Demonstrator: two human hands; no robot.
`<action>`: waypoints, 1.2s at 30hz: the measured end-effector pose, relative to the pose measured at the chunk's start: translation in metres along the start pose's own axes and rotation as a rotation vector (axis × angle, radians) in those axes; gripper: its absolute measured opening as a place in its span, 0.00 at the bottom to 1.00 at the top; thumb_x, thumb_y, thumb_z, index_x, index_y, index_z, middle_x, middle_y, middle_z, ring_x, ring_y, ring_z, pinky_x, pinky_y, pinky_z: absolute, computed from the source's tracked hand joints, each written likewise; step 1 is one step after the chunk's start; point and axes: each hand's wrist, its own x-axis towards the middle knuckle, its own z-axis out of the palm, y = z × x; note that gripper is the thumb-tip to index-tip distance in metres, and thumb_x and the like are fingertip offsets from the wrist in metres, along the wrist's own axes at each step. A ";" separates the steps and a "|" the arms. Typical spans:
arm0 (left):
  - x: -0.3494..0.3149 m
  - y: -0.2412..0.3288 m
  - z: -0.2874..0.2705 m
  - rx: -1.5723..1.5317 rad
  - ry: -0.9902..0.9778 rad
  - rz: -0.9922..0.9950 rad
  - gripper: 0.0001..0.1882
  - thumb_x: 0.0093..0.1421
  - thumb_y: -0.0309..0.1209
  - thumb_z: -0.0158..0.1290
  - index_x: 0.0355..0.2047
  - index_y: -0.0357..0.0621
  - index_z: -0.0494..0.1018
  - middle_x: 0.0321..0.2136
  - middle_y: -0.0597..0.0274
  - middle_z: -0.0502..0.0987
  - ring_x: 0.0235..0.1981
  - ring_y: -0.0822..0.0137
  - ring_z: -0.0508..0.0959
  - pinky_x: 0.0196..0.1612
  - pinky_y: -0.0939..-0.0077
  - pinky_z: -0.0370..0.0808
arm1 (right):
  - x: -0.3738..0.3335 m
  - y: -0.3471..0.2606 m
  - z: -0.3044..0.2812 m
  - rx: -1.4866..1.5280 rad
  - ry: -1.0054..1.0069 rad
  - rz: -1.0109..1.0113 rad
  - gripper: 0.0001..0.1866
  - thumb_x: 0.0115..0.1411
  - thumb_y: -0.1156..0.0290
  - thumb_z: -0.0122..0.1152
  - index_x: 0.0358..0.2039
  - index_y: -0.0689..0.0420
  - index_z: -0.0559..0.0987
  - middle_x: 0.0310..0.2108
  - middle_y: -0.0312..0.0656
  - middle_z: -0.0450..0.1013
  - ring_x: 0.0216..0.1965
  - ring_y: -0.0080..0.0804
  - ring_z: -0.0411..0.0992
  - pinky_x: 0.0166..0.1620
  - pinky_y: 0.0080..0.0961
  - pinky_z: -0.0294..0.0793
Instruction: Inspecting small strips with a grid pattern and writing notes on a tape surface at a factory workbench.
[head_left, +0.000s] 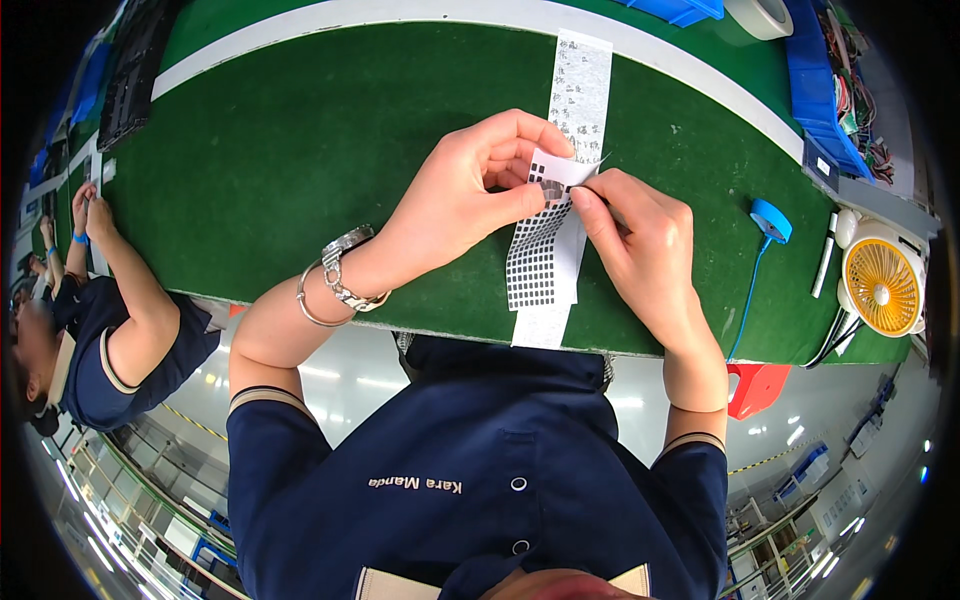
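A white sheet with rows of small black square stickers (532, 278) hangs curled between my hands, above the table's near edge. My left hand (450, 195) grips its upper part between thumb and fingers. At the sheet's upper right edge, my right hand (640, 230) has thumb and index finger pinched together; whether a loose sticker sits between those fingertips is too small to tell. Beneath the sheet, a long white paper strip (582, 85) with handwritten marks runs across the green table mat (300, 150) and reaches the near edge.
Toward the right lie a blue wrist strap (769, 220) with its cord, a white pen (826, 255) and a yellow-bladed fan (882, 288). Blue bins, one holding wires (848, 110), and a tape roll (762, 16) stand farther back. A co-worker's arm (135, 265) is at left.
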 end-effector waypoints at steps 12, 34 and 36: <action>-0.001 0.000 0.000 0.034 0.018 0.024 0.17 0.60 0.17 0.55 0.49 0.37 0.70 0.39 0.66 0.78 0.40 0.79 0.77 0.45 0.82 0.75 | -0.001 -0.001 0.001 -0.006 0.014 -0.006 0.06 0.60 0.70 0.65 0.29 0.57 0.79 0.21 0.42 0.74 0.19 0.41 0.74 0.22 0.33 0.70; -0.001 -0.005 -0.002 -0.094 -0.043 -0.046 0.15 0.64 0.21 0.54 0.50 0.38 0.70 0.42 0.66 0.77 0.43 0.79 0.76 0.47 0.81 0.74 | -0.004 -0.005 0.000 0.297 -0.097 0.114 0.06 0.59 0.71 0.65 0.30 0.61 0.80 0.18 0.42 0.70 0.15 0.29 0.67 0.21 0.27 0.64; -0.001 -0.006 -0.002 -0.105 -0.049 -0.042 0.15 0.64 0.21 0.54 0.51 0.38 0.70 0.42 0.66 0.77 0.43 0.79 0.76 0.47 0.82 0.74 | -0.004 -0.004 0.001 0.300 -0.098 0.121 0.06 0.59 0.71 0.64 0.31 0.61 0.81 0.18 0.42 0.70 0.15 0.29 0.67 0.21 0.27 0.64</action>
